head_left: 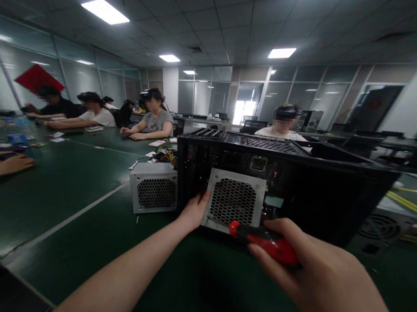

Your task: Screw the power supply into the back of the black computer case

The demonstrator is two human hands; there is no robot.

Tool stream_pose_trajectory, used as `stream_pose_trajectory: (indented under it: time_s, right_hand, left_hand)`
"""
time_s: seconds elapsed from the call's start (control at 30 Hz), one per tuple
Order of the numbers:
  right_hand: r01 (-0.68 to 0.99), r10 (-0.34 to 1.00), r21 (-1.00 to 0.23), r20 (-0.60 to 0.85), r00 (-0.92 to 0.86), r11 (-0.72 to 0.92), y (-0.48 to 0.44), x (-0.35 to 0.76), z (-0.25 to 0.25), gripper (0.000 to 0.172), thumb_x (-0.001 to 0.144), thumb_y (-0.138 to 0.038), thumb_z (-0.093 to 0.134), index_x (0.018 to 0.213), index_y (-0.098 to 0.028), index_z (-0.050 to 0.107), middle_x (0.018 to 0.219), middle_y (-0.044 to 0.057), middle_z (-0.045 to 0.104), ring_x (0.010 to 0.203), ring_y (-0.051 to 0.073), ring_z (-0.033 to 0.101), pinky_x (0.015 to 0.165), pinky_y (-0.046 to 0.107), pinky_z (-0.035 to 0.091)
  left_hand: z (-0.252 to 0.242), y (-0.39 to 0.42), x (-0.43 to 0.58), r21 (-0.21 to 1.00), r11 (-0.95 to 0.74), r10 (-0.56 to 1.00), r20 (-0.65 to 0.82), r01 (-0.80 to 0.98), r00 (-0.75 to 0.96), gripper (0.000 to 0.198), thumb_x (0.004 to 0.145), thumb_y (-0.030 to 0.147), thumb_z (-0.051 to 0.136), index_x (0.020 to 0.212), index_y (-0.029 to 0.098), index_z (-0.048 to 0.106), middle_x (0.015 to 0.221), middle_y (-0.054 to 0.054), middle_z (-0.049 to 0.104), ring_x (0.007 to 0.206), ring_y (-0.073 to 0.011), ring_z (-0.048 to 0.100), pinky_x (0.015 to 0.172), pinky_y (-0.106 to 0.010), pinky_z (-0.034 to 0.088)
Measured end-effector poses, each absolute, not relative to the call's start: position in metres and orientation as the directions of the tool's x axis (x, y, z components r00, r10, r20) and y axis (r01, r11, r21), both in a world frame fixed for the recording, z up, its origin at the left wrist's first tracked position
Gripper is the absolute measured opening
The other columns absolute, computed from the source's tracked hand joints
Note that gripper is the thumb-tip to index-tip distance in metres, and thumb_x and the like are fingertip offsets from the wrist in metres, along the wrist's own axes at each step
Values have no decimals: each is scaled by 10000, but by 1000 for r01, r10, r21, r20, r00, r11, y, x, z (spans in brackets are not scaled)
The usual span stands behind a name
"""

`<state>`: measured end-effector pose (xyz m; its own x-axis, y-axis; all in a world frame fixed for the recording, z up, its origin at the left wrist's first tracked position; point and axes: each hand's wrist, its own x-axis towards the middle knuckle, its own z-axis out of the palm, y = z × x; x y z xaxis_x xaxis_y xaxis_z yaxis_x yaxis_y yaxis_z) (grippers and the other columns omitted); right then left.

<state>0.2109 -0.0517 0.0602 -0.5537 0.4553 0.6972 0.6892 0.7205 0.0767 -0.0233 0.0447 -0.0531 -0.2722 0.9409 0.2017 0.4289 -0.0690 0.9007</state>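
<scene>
A silver power supply (235,200) with a honeycomb grille stands tilted at the open side of a black computer case (325,195). My left hand (194,212) is closed on the left edge of this unit, the thumb on its front face and the other fingers hidden behind it. In my right hand (303,253) is a red and black screwdriver (270,242), gripped by the handle. Its red end lies in front of the unit's lower edge; the blade cannot be made out.
Left of the case sits another silver power supply (156,190) with cables behind it. Another power supply (384,228) with a fan lies at right. A co-worker's hand (13,162) rests on the green table (87,181) at far left. Several people sit around it.
</scene>
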Motion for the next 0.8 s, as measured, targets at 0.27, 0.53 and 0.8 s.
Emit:
stream_pose_trajectory:
  time_s: [0.27, 0.53, 0.8]
  right_hand:
    - [565, 195, 167, 829, -524, 808, -45, 200, 44, 184, 868, -201, 497, 1039, -153, 547, 1025, 123, 649, 839, 189, 667, 648, 263, 547]
    - [498, 323, 74, 677, -661, 864, -50, 207, 56, 162, 869, -290, 492, 965, -193, 580, 992, 89, 618, 705, 156, 656, 539, 252, 552]
    - [478, 443, -63, 495, -747, 876, -56, 215, 71, 225, 853, -168, 426, 1022, -240, 555, 1049, 60, 635, 754, 146, 669, 593, 245, 561]
  left_hand:
    - [-51, 43, -22, 902, -88, 940, 215, 422, -265, 717, 850, 637, 213, 1250, 129, 521, 1301, -135, 543, 1265, -245, 444, 1082, -349, 284]
    - [-51, 44, -22, 895, -74, 944, 205, 440, -258, 725, 852, 630, 204, 1265, 116, 506, 1313, -142, 530, 1264, -251, 442, 1078, -346, 289]
    - [-52, 44, -22, 898, -49, 943, 186, 437, -277, 739, 851, 634, 208, 1293, 107, 479, 1356, -152, 482, 1308, -264, 384, 1098, -376, 253]
